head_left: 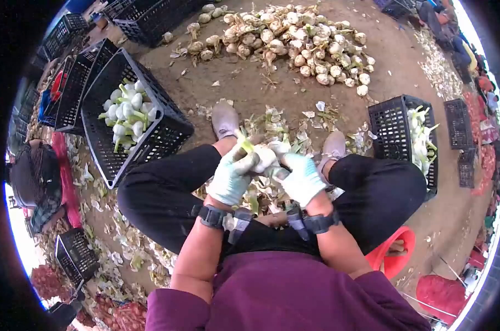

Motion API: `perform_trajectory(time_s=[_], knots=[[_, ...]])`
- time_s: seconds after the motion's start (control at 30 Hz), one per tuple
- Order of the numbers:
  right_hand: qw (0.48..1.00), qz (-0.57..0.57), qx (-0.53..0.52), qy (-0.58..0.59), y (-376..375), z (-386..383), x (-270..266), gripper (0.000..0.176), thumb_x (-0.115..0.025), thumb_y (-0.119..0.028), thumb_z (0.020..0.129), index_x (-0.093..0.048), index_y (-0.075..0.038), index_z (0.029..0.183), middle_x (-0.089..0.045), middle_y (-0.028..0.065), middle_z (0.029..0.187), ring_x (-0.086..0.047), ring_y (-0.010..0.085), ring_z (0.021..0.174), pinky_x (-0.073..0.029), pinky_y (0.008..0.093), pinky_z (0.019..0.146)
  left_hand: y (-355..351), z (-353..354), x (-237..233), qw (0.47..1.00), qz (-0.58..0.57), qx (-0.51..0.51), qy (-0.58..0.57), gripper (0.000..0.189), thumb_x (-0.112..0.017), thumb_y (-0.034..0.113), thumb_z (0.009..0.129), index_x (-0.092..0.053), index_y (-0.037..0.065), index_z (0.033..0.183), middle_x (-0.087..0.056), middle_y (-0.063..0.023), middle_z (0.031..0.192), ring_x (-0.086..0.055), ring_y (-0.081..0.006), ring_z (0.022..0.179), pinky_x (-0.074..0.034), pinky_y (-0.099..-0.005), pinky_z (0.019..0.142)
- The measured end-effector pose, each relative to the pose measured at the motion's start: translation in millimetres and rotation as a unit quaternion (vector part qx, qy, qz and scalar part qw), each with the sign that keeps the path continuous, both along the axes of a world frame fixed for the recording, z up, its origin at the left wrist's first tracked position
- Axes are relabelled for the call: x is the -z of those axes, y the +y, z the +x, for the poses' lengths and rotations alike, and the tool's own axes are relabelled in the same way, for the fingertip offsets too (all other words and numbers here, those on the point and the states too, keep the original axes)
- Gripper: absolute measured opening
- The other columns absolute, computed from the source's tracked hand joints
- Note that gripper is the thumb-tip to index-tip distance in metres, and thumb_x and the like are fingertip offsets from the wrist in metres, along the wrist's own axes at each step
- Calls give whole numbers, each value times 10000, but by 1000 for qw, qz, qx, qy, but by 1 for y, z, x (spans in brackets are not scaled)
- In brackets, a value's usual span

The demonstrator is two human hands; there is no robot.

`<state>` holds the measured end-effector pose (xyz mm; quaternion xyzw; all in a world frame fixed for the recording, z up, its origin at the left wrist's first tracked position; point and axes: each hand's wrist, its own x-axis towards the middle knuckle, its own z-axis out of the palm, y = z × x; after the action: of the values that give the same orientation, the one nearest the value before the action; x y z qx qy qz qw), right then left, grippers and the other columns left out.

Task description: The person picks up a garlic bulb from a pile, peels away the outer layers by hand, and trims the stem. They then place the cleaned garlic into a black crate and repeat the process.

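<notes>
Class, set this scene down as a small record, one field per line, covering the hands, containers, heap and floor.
Left hand: gloved, on the garlic bulb
Right hand: gloved, on the same bulb
Left crate: black, tilted, holding white bulbs with green stalks
Right crate: black, holding similar bulbs
Heap: bulbs on the floor, beyond the feet
Floor: brown, pale peelings scattered about

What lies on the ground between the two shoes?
Scattered pale peelings and bits of leaf lie between the left shoe and right shoe, as the head view shows.
</notes>
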<state>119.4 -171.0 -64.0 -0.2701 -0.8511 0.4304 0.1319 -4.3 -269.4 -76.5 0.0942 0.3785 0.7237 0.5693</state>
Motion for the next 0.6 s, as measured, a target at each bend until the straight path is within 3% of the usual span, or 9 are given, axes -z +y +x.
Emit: perform_trajectory(time_s=[0.03, 0.1, 0.17, 0.27, 0.37, 0.4, 0.43, 0.5, 0.6], knots=[[991, -56, 13, -123, -6, -2, -7, 290, -602, -147, 728, -569, 23, 961, -614, 123, 881, -592, 236, 725, -463, 343, 649, 3, 2, 2, 1000, -25, -17, 3, 451, -538, 244, 818, -420, -24, 1161, -568, -60, 883, -546, -137, 784, -430, -241, 706], [994, -22, -26, -101, -9, -1, -10, 259, -585, -100, 721, -561, 6, 956, -612, 105, 853, -598, 220, 730, -475, 298, 661, 5, 4, 10, 989, -123, -49, 62, 320, -450, 263, 869, -519, -4, 1032, -579, -60, 838, -557, -142, 753, -451, -259, 663], [995, 12, -67, -78, -10, 1, -16, 240, -568, -53, 715, -553, -10, 951, -610, 87, 824, -603, 204, 735, -488, 253, 673, 6, 7, 13, 987, -102, -72, -101, 298, -451, 286, 864, -541, 15, 949, -589, -79, 828, -570, -179, 735, -465, -288, 624], [856, -506, 29, 97, -7, 13, -17, 221, -556, -29, 744, -539, 63, 944, -605, 86, 880, -587, 133, 822, -483, 226, 686, 9, 0, 3, 945, -159, -112, -264, 281, -474, 301, 852, -543, 34, 907, -592, -100, 824, -576, -213, 731, -469, -309, 590], [916, -382, 0, 126, 9, 20, -8, 344, -552, 15, 724, -514, 33, 1066, -597, 77, 935, -576, 145, 847, -471, 248, 734, 2, -11, 9, 974, -8, -16, -226, 377, -472, 390, 837, -528, 31, 940, -587, -102, 853, -573, -228, 750, -480, -344, 634], [954, -297, 35, 24, 15, 17, -13, 376, -553, 6, 711, -516, -6, 1085, -596, 90, 958, -579, 160, 836, -461, 269, 742, 3, -12, 8, 995, -11, -25, -92, 450, -453, 433, 833, -520, 12, 977, -585, -102, 880, -570, -219, 759, -479, -323, 657], [998, -67, 19, 10, 18, 18, 0, 399, -540, 2, 709, -511, -33, 1106, -591, 129, 953, -582, 166, 823, -457, 274, 728, 2, -11, 8, 996, -13, -23, -90, 450, -453, 433, 833, -520, 12, 977, -585, -102, 880, -570, -219, 759, -479, -323, 657], [989, -41, 125, 74, 19, 15, 12, 391, -525, -13, 722, -523, -66, 1109, -592, 150, 931, -584, 160, 799, -454, 259, 695, 4, -9, 7, 999, -33, -30, 2, 486, -441, 439, 839, -506, 0, 1036, -582, -101, 909, -568, -199, 775, -471, -290, 658], [987, -125, 94, 30, 20, 16, -9, 355, -520, -31, 736, -544, -68, 1088, -602, 138, 910, -582, 159, 773, -454, 254, 681, 3, -9, 5, 982, -88, 11, 169, 487, -423, 425, 856, -509, -8, 1062, -571, -89, 952, -552, -160, 816, -447, -273, 724]])
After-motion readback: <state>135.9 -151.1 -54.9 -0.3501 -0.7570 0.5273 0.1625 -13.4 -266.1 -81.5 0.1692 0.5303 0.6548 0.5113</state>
